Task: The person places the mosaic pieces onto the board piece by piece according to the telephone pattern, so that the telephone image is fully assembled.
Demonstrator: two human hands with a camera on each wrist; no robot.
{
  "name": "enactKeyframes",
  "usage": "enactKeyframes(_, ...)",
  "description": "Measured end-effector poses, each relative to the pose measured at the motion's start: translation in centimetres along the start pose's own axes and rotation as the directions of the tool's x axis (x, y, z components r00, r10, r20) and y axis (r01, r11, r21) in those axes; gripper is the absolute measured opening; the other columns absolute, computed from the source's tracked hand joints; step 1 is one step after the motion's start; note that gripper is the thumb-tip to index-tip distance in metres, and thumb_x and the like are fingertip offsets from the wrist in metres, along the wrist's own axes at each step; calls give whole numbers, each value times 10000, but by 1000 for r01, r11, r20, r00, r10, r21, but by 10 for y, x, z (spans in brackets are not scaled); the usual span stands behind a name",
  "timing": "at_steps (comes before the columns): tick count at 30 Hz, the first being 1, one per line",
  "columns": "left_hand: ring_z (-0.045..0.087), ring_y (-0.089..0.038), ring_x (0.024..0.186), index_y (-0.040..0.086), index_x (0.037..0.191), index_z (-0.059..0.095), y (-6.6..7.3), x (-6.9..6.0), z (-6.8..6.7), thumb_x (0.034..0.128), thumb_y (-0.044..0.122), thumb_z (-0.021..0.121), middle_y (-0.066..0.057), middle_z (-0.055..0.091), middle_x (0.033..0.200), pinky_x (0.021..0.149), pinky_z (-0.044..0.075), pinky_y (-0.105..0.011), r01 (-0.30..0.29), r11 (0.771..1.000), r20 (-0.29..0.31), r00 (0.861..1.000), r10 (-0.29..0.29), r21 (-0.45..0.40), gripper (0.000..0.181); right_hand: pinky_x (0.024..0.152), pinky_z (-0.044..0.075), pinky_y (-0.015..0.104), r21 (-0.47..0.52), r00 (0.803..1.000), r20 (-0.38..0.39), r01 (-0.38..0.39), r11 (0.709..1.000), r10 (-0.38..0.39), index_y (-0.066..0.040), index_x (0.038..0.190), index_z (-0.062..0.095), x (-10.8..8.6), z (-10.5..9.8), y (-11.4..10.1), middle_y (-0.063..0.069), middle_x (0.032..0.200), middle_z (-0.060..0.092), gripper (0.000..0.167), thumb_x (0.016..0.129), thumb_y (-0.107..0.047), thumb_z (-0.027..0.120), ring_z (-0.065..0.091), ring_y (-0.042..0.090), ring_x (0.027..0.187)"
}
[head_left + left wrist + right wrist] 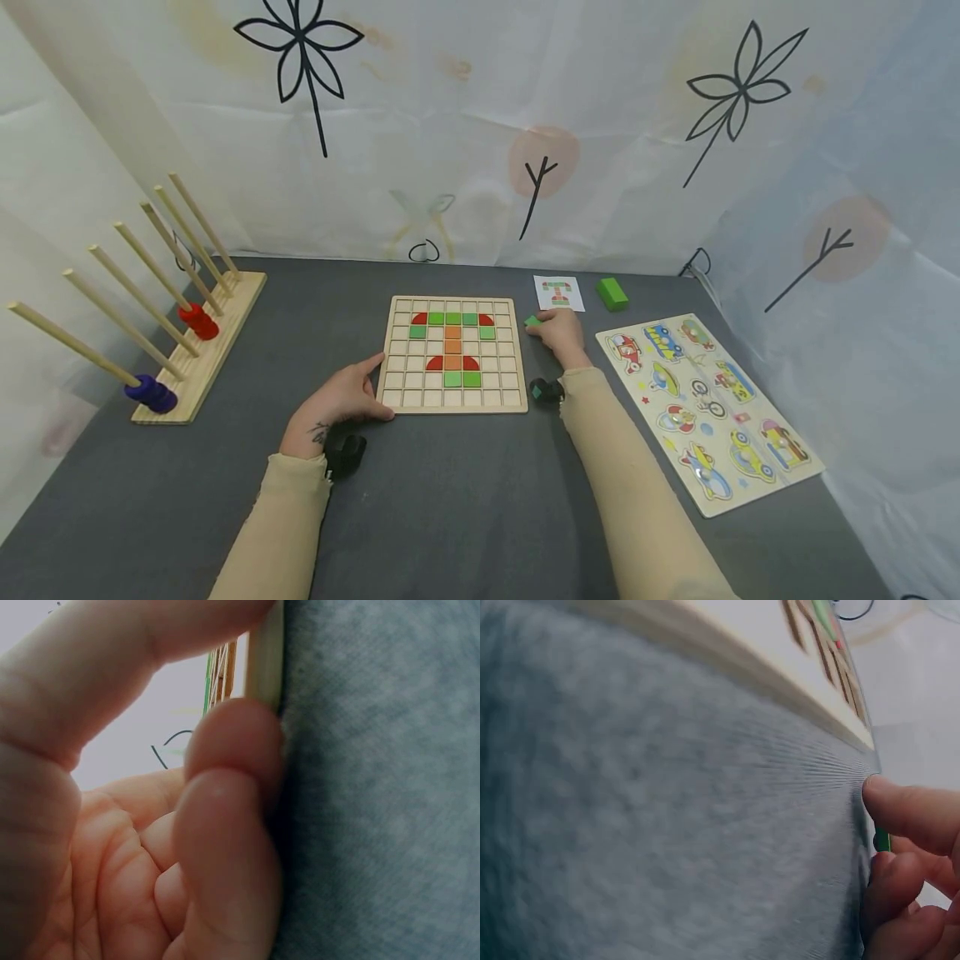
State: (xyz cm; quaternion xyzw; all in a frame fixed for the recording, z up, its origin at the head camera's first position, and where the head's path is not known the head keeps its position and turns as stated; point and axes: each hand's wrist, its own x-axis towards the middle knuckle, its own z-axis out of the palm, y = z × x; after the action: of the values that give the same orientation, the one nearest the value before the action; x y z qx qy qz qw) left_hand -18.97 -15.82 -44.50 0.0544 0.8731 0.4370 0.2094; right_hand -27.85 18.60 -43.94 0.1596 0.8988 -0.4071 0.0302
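A square wooden grid board (397, 400) lies on the table, with red, green and orange tiles (453, 333) set in some of its cells. My left hand (341, 408) grips the board's near left corner, fingers at the left side and thumb along the front edge. In the left wrist view, curled fingers (225, 847) show close beside the board's edge. To the right of the board, my right hand (562, 337) pinches a small green tile (532, 321). The right wrist view shows the tile mostly hidden by the fingers. A printed pattern card (558, 287) lies just beyond this hand.
A green block (612, 293) lies right of the card. A wooden puzzle board (651, 417) with vehicle pictures is at the right. On the left stands a wooden peg rack (243, 304) with red rings (198, 322) and blue rings (152, 394). Cloth walls (450, 167) border the table.
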Motion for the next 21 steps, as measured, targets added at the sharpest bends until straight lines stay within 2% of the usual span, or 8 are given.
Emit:
enactKeyframes(3, 429, -139, 487, 73, 1485, 175, -1, 0, 1, 635, 66, 811, -40, 498, 595, 481, 378, -288, 6, 1000, 0, 1000, -6, -6, 1061, 501, 401, 227, 150, 1000, -5, 4, 989, -3, -53, 1138, 646, -3, -4, -2, 109, 951, 653, 379, 785, -173, 715, 559, 92, 557)
enactKeyframes(6, 428, -140, 486, 69, 1486, 172, -2, 1, 1, 637, 68, 810, -41, 497, 597, 479, 381, -289, 4, 1000, 2, 1000, -4, -2, 1062, 451, 379, 202, 333, 999, -23, 41, 942, -35, -28, 1138, 617, -8, -6, -6, 67, 845, 636, 378, 781, -125, 695, 554, 53, 484)
enactKeyframes(9, 430, -141, 486, 71, 1485, 173, -2, 1, 1, 637, 70, 812, -41, 497, 598, 480, 385, -292, 0, 1000, 1, 1000, 0, 1, 1062, 437, 372, 182, 495, 996, -38, 89, 864, -81, -36, 1160, 591, -16, -4, -13, -6, 733, 626, 384, 788, -88, 671, 555, 43, 461)
enactKeyframes(13, 431, -142, 486, 76, 1486, 178, -2, 1, 1, 634, 73, 814, -39, 496, 595, 479, 382, -292, 2, 1000, -2, 1000, -2, 2, 1063, 437, 361, 174, 700, 989, -20, 118, 705, -146, -35, 1216, 564, -30, 6, -22, -64, 619, 619, 407, 818, -36, 649, 523, 50, 445)
enactKeyframes(15, 429, -144, 486, 65, 1485, 173, -3, 2, 1, 635, 75, 814, -41, 494, 592, 476, 380, -294, -6, 1000, -1, 1000, 6, 7, 1064, 434, 353, 174, 773, 983, -1, 117, 624, -183, -29, 1233, 558, -39, 12, -26, -78, 611, 621, 415, 827, -9, 644, 504, 49, 441)
enactKeyframes(16, 429, -144, 486, 69, 1485, 175, -3, 2, 1, 634, 75, 814, -40, 494, 592, 476, 379, -293, -4, 1000, -1, 1000, 4, 5, 1065, 435, 353, 174, 795, 979, 7, 117, 595, -202, -24, 1238, 556, -43, 15, -28, -82, 613, 627, 416, 831, 1, 640, 497, 45, 440)
enactKeyframes(18, 428, -142, 486, 75, 1486, 175, -4, 3, 1, 633, 77, 816, -38, 494, 591, 476, 377, -290, -2, 1000, -3, 1000, 2, 5, 1066, 435, 347, 173, 821, 971, 27, 115, 559, -239, -17, 1248, 552, -51, 22, -31, -83, 627, 635, 417, 840, 12, 629, 488, 36, 439)
enactKeyframes(21, 428, -138, 484, 74, 1486, 171, -5, 4, 1, 637, 78, 816, -36, 495, 593, 477, 379, -288, -5, 1000, -1, 1000, 5, 5, 1067, 436, 343, 171, 828, 957, 65, 107, 551, -283, -7, 1263, 544, -63, 32, -36, -82, 643, 642, 423, 847, 30, 610, 487, 29, 443)
